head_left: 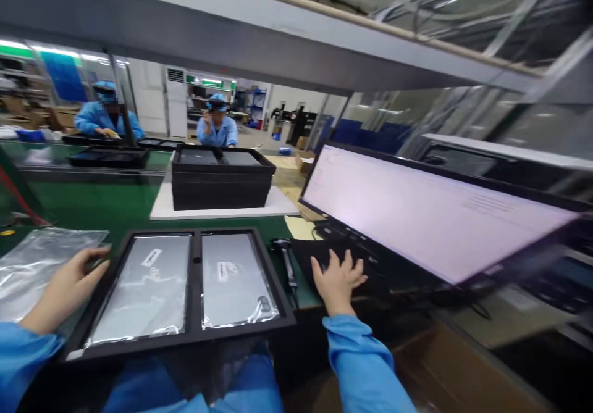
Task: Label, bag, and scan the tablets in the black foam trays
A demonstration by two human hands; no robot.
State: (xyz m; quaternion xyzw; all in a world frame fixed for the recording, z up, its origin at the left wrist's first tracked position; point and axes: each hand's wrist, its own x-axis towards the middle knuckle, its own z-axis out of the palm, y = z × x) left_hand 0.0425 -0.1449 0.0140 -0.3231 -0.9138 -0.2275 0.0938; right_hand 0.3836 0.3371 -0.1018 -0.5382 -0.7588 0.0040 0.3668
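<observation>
In front of me lies a black foam tray [197, 334] with two compartments. Each compartment holds a silver tablet in clear film: the left tablet [143, 296] and the right tablet [234, 292], both with a small white label. My left hand [74, 283] is beside the tray's left edge, over clear plastic bags [28, 271], its fingers apart and curved, nothing seen in them. To the right, my right hand [338, 280] hovers over or rests on a black mat [306, 258] with fingers spread. A black handheld scanner [286, 265] lies between the tray and that hand.
Behind the tray, a stack of black trays [222, 184] stands on a white board [162, 206]. A monitor [426, 206] leans in at the right, with a cardboard box [458, 363] below. An overhead shelf [278, 36] spans the bench. Two co-workers in blue sit farther back.
</observation>
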